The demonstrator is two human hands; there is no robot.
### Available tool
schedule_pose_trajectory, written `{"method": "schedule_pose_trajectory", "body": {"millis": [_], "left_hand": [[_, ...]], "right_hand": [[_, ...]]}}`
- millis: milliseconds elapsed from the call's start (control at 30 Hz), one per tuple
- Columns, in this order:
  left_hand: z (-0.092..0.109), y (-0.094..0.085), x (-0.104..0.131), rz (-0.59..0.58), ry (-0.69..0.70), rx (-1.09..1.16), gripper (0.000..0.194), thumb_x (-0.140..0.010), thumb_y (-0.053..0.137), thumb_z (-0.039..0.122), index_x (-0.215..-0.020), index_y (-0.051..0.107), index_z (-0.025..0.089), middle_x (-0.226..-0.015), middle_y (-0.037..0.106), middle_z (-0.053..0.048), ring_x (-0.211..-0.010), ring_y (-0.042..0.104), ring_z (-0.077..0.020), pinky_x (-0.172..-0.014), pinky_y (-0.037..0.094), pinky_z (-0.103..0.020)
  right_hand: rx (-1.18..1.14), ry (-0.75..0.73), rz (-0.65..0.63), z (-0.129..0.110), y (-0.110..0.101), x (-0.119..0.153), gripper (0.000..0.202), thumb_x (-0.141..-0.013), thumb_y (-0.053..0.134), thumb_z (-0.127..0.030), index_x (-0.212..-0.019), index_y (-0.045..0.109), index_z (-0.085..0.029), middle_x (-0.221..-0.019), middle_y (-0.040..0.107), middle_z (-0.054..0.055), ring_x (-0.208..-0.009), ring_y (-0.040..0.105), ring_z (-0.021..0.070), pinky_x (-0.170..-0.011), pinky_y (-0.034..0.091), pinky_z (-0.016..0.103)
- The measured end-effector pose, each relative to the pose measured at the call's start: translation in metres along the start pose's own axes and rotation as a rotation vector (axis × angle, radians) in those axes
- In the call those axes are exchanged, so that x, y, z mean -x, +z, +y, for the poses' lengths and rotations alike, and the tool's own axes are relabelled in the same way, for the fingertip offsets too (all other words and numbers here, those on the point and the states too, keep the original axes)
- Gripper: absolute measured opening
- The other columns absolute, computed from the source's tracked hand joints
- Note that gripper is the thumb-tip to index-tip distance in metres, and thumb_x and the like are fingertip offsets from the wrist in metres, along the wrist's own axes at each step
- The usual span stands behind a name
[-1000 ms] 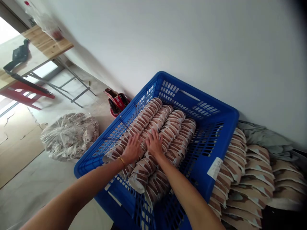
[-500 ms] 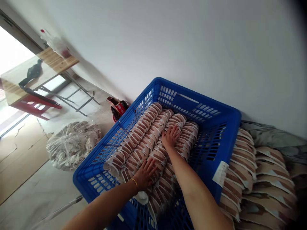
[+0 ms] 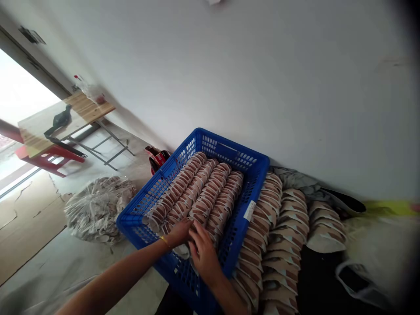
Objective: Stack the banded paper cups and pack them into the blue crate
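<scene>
A blue plastic basket holds several long rows of nested, curved brown-and-pale pieces, which look like leather or fabric cut parts. My left hand, with a yellow band at the wrist, lies over the near ends of the middle rows, its fingers stretched and partly hidden. Beside it, my right hand is open above the near end of the rows, fingers apart. The fingertips of both hands meet or overlap. Nothing shows in either hand.
More stacked rows of the same pieces lie right of the basket. A clear bag of pieces sits on the floor at left. Behind are a wooden table, a red stool and a white wall.
My right hand has drawn back from the far part of the rows to the near end, next to my left hand. The camera has pulled back and turned right, showing more rows.
</scene>
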State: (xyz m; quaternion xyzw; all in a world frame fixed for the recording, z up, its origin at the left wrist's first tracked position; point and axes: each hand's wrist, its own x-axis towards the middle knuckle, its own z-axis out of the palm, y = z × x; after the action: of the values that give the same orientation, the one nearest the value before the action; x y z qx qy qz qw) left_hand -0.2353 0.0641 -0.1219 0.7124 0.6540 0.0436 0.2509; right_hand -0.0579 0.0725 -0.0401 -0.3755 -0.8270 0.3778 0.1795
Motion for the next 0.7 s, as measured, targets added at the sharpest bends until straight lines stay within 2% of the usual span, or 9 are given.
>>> {"method": "schedule_pose_trajectory", "body": {"millis": [67, 167, 300, 367, 400, 467, 533, 633, 700], "left_hand": [[0.014, -0.017, 0.023, 0.026, -0.084, 0.04, 0.035, -0.091, 0.047, 0.022, -0.12, 0.067, 0.019, -0.112, 0.075, -0.01, -0.108, 0.07, -0.0222, -0.097, 0.055, -0.034], [0.045, -0.037, 0.056, 0.094, -0.14, 0.105, 0.038, -0.097, 0.039, 0.024, -0.122, 0.065, 0.016, -0.119, 0.073, -0.013, -0.113, 0.068, -0.0234, -0.099, 0.054, -0.037], [0.109, -0.055, 0.078, 0.274, -0.192, 0.381, 0.034, -0.098, 0.04, 0.033, -0.116, 0.067, 0.021, -0.116, 0.074, -0.009, -0.11, 0.069, -0.0226, -0.099, 0.055, -0.038], [0.151, -0.06, 0.079, 0.258, -0.137, 0.48, 0.032, -0.098, 0.042, 0.035, -0.114, 0.067, 0.022, -0.113, 0.074, -0.008, -0.11, 0.068, -0.0226, -0.1, 0.054, -0.038], [0.173, -0.06, 0.079, 0.21, -0.094, 0.514, 0.033, -0.098, 0.041, 0.034, -0.114, 0.067, 0.022, -0.113, 0.074, -0.008, -0.109, 0.068, -0.0222, -0.1, 0.053, -0.038], [0.214, -0.053, 0.077, 0.077, 0.004, 0.544, 0.034, -0.099, 0.039, 0.031, -0.117, 0.066, 0.022, -0.114, 0.073, -0.009, -0.11, 0.067, -0.0216, -0.101, 0.052, -0.038], [0.247, -0.038, 0.077, -0.053, 0.074, 0.486, 0.034, -0.098, 0.04, 0.027, -0.12, 0.065, 0.021, -0.117, 0.072, -0.009, -0.112, 0.066, -0.0212, -0.103, 0.051, -0.037], [0.278, -0.007, 0.081, -0.187, 0.106, 0.368, 0.034, -0.095, 0.044, 0.02, -0.123, 0.063, 0.018, -0.119, 0.071, -0.01, -0.112, 0.065, -0.0219, -0.103, 0.05, -0.035], [0.291, 0.01, 0.084, -0.213, 0.095, 0.332, 0.034, -0.093, 0.047, 0.018, -0.122, 0.063, 0.018, -0.117, 0.071, -0.01, -0.112, 0.066, -0.0233, -0.101, 0.051, -0.036]], "right_hand": [[-0.078, -0.038, 0.041, 0.002, -0.025, 0.067, 0.04, -0.095, 0.048, -0.018, -0.131, 0.063, -0.029, -0.148, 0.053, 0.005, -0.137, 0.049, 0.0235, -0.111, 0.048, 0.043], [-0.061, 0.017, 0.084, 0.02, -0.066, 0.144, 0.035, -0.094, 0.049, -0.019, -0.121, 0.068, -0.032, -0.131, 0.067, 0.003, -0.12, 0.064, 0.0238, -0.098, 0.058, 0.041], [-0.029, 0.242, 0.194, 0.054, -0.127, 0.197, 0.031, -0.095, 0.046, -0.025, -0.108, 0.074, -0.028, -0.113, 0.075, 0.005, -0.106, 0.071, 0.0245, -0.093, 0.059, 0.042], [-0.021, 0.393, 0.286, 0.076, -0.154, 0.213, 0.032, -0.093, 0.045, -0.032, -0.103, 0.074, -0.026, -0.106, 0.076, 0.008, -0.101, 0.072, 0.0258, -0.092, 0.059, 0.043], [-0.015, 0.448, 0.312, 0.087, -0.164, 0.222, 0.033, -0.093, 0.045, -0.035, -0.104, 0.074, -0.024, -0.106, 0.076, 0.01, -0.1, 0.072, 0.0269, -0.091, 0.058, 0.045], [-0.013, 0.552, 0.349, 0.109, -0.177, 0.241, 0.037, -0.093, 0.043, -0.039, -0.104, 0.073, -0.021, -0.103, 0.075, 0.013, -0.091, 0.073, 0.0273, -0.083, 0.06, 0.044], [-0.022, 0.62, 0.358, 0.125, -0.18, 0.261, 0.039, -0.092, 0.042, -0.041, -0.104, 0.072, -0.018, -0.1, 0.075, 0.014, -0.084, 0.073, 0.0264, -0.075, 0.061, 0.042], [-0.03, 0.639, 0.34, 0.143, -0.183, 0.28, 0.039, -0.091, 0.042, -0.04, -0.104, 0.07, -0.017, -0.097, 0.076, 0.013, -0.081, 0.074, 0.0237, -0.072, 0.061, 0.037], [-0.007, 0.618, 0.34, 0.157, -0.194, 0.277, 0.037, -0.091, 0.042, -0.036, -0.107, 0.069, -0.017, -0.099, 0.075, 0.012, -0.082, 0.073, 0.0226, -0.076, 0.061, 0.036]]}}
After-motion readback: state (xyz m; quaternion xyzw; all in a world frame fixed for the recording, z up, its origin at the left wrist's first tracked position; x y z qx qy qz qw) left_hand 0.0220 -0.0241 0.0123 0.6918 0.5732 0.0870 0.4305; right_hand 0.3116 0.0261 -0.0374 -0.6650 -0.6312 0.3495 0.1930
